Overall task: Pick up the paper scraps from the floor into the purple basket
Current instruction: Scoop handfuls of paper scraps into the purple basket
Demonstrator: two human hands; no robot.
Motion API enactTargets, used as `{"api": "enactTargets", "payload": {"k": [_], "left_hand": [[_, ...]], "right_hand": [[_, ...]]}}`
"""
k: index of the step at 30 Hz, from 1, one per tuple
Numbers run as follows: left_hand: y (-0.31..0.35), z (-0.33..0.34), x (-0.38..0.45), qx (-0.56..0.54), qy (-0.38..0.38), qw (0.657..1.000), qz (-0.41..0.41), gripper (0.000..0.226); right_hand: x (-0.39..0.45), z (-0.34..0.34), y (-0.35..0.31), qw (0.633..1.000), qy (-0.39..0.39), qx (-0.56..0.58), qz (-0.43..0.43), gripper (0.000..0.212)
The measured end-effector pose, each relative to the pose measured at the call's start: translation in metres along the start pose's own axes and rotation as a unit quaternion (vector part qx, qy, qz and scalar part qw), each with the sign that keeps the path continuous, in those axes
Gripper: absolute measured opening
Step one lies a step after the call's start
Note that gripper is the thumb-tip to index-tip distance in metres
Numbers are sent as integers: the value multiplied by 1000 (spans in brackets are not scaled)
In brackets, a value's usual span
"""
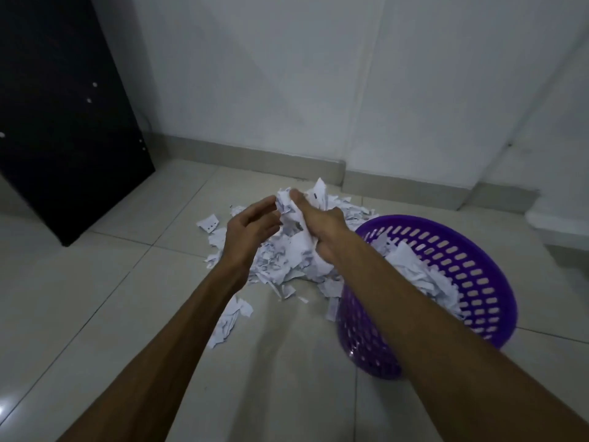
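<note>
Two bare arms reaching out over a pale tiled floor point(95, 298); right hand point(322, 231) curled tight round a bunch of white paper scraps point(294, 218), lifted up above the pile; grip full of paper, thumb pressed along the top of the bunch. Left hand point(251, 228) just beside it, fingers loosely bent and spread, fingertips near or maybe touching the same bunch; hard to tell, since the edges are blurred; grip wide, nothing plainly held in it.

Big heap of torn white paper pieces point(274, 266) lying on the floor under and behind both hands; some small bits spread out to the left and toward the near side, one strip point(231, 320) lying apart close to the left forearm.

Round purple plastic basket with slotted holes point(471, 275) standing on the floor to the right of the heap, touching its edge; partly hidden by the right forearm; white paper pieces in the basket point(414, 272) piled against its inner wall.

Tall black board point(63, 116) leaning at the far left, with small white dots on it; plain white wall point(287, 74) behind, grey skirting strip point(255, 157) along the bottom of it.
</note>
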State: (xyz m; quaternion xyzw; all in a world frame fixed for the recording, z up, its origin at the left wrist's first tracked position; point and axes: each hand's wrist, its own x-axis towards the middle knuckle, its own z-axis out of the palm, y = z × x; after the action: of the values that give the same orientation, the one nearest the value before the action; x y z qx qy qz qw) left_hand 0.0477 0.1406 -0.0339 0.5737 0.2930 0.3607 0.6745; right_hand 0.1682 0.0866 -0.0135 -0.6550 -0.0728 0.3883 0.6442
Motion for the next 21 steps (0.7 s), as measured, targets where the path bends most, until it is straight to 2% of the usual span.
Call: {"api": "enactTargets", "payload": {"k": [3,5,8,11,14,19,21], "left_hand": [[21,37,7,-13,-43,999,1,29],[27,62,7,-24,-69,997,-9,32],[23,93,1,-25,-97,995,-31,31],[10,115,-9,-1,-123,991,-47,31],[-2,127,-20,34,-139,988,-65,36],[-14,133,-29,157,-168,973,-3,33],[-16,133,-31,192,-167,967,15,33]], "right_hand": [[0,-35,-35,999,9,-4,-39,70],[1,-63,-49,998,17,-14,-55,60],[2,-101,-56,997,33,-37,-55,57],[1,-135,-47,994,59,-78,-38,71],[0,-159,-36,993,89,-80,-18,74],[-10,-188,-31,988,61,-140,-21,64],[-12,-197,-29,981,56,-184,-36,69]]}}
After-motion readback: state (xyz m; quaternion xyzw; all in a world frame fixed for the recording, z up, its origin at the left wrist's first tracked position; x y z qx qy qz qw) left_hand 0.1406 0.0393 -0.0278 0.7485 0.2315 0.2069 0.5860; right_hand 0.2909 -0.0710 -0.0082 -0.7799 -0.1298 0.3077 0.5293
